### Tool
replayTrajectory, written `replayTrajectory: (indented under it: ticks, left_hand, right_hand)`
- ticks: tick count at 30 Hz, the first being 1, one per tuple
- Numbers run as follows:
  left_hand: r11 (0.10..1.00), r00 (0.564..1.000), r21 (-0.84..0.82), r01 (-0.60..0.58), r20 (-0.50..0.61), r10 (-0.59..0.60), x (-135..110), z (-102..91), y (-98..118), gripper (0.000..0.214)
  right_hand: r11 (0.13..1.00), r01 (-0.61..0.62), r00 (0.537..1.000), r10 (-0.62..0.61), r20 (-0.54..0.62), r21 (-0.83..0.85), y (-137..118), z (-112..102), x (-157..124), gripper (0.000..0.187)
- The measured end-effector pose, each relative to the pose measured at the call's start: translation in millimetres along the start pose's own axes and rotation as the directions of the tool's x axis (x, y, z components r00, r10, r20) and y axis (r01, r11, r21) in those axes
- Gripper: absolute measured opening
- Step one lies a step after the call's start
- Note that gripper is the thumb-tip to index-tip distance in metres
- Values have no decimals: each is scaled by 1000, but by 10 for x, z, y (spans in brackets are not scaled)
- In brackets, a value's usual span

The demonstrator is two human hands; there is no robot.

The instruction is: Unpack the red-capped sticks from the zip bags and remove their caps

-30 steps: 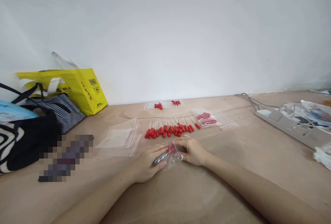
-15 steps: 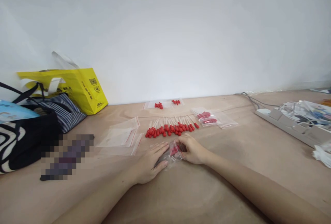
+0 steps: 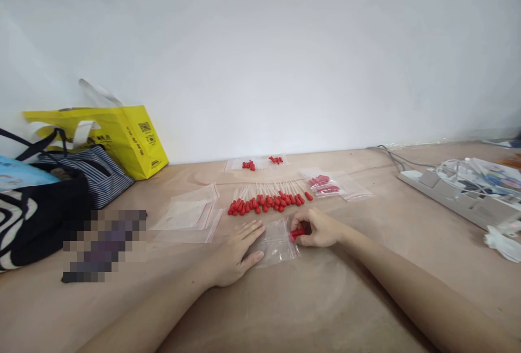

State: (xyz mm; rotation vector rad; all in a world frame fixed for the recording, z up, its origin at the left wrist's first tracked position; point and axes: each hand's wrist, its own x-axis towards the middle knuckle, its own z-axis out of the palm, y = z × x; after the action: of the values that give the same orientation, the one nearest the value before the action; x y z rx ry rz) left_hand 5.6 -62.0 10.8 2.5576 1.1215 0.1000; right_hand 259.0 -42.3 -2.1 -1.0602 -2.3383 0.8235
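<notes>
A clear zip-lock bag (image 3: 279,241) lies flat on the table between my hands. My left hand (image 3: 238,252) rests on its left edge with the fingers stretched out flat. At the bag's right edge, by the red seal line, my right hand (image 3: 319,228) pinches a red elongated piece (image 3: 298,233). My fingers and palm hide part of that piece, so I cannot tell how many it holds. Just beyond the hands lies a row of pale sticks with red heads (image 3: 264,202), heads toward me.
Flat clear bags (image 3: 189,212) lie to the left. Bags holding red pieces (image 3: 323,183) lie to the right, and more red pieces (image 3: 248,165) sit on bags by the wall. A yellow bag (image 3: 134,141) stands left; a power strip (image 3: 456,195) with cables lies right.
My right hand has moved right with the red piece, from over the bag to its right edge. The bag now lies flatter. My left hand has hardly moved.
</notes>
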Motion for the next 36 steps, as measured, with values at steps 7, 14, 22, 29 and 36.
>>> replayTrajectory:
  ticks: [7,14,22,29,36]
  left_hand:
    - [1000,1000,2,-19,-11,19,-9,21,-37,52]
    - [1000,1000,-9,-4,-7,4,-9,-5,-17,53]
    - [1000,1000,-25,-3,-11,3,-13,12,-30,51]
    - [1000,982,-1,16,-188,-16,15,53,-48,42]
    - [989,908,-68,128,-393,-144,29,31,-176,29]
  right_hand:
    - [999,-41,999,41,16,-34,15,-66,-16,22]
    - [962,-195,973,214,83,-189,0,-350,-159,8]
    - [918,-377,926,371,66,120,222,-704,-251,12]
    - [732,-680,646,625,-438,42,211,-608,283,25]
    - [684,-725,618,592,-517,-83,325,-362,716,18]
